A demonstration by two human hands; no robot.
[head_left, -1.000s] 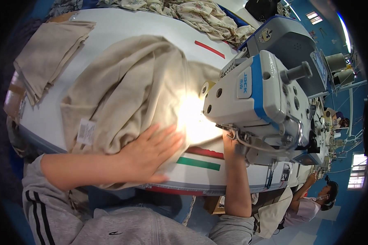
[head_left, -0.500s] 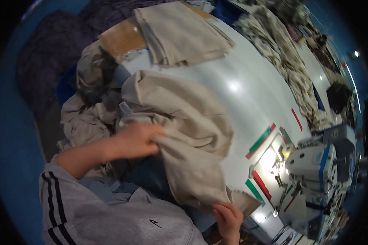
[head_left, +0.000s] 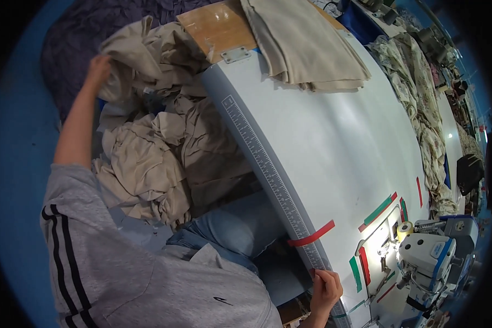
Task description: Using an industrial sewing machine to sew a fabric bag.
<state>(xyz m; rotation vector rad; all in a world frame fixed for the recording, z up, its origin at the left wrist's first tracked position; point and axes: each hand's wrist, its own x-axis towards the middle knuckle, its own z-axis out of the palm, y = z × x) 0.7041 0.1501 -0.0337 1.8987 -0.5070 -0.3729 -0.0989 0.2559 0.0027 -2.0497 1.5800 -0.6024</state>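
My left hand (head_left: 99,71) is stretched out to the far left, its fingers closed on a beige cloth (head_left: 130,54) above a heap of crumpled beige fabric (head_left: 147,158). Part of the held cloth merges with the heap, so where one stops is hard to see. My right hand (head_left: 326,290) rests at the front edge of the white table (head_left: 333,131), near the ruler strip (head_left: 268,169). Its fingers are curled together; what they hold, if anything, is hidden.
A sewing machine (head_left: 429,254) with a lit needle area stands at the right, with red and green tape strips (head_left: 380,210) nearby. Folded beige cloths (head_left: 306,46) lie at the table's far end. Patterned fabric (head_left: 415,93) runs along the far side. Dark purple fabric (head_left: 71,49) is piled far left.
The beige cloth has left the tabletop and moved to the far left with my left hand, uncovering the ruler edge. My right hand has let go of the cloth and stays near the front edge.
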